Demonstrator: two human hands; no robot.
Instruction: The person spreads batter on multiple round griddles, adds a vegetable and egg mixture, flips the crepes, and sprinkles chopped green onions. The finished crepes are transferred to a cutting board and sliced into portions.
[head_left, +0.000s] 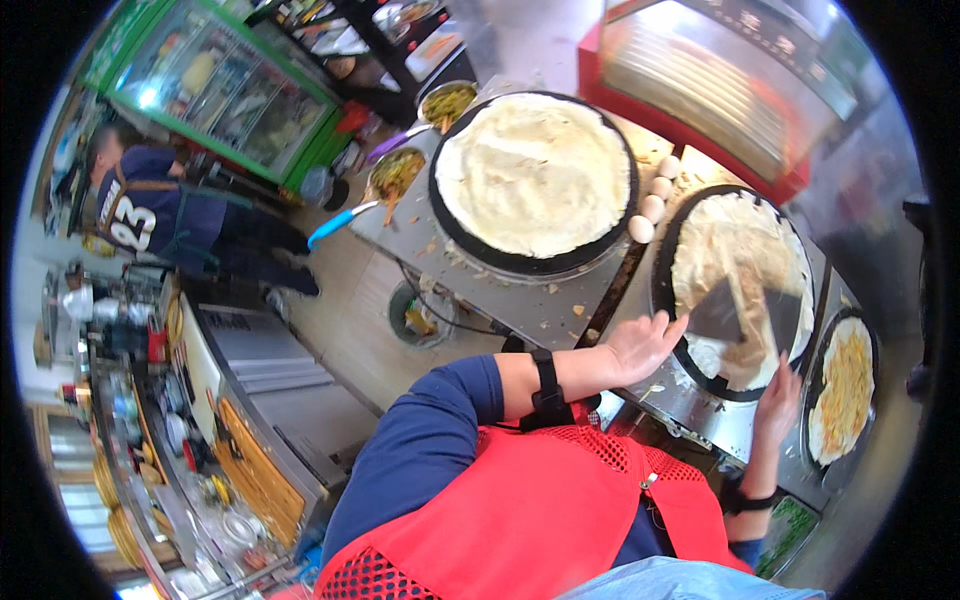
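Note:
In front of me a thin crepe lies on a round black griddle, with a folded strip across its middle. My left hand is at the griddle's near left edge, its fingertips at a dark flat scraper that lies under or against the crepe. My right hand is at the near right edge, holding a second scraper whose blade rests at the fold. The hands and blades are slightly blurred, and both handles are mostly hidden.
Left stands a larger griddle with a pale crepe; several eggs line its right side. Far right, another griddle holds a yellow-topped crepe. Two bowls of shredded filling stand left. A glass-fronted warmer is behind; a person stands far left.

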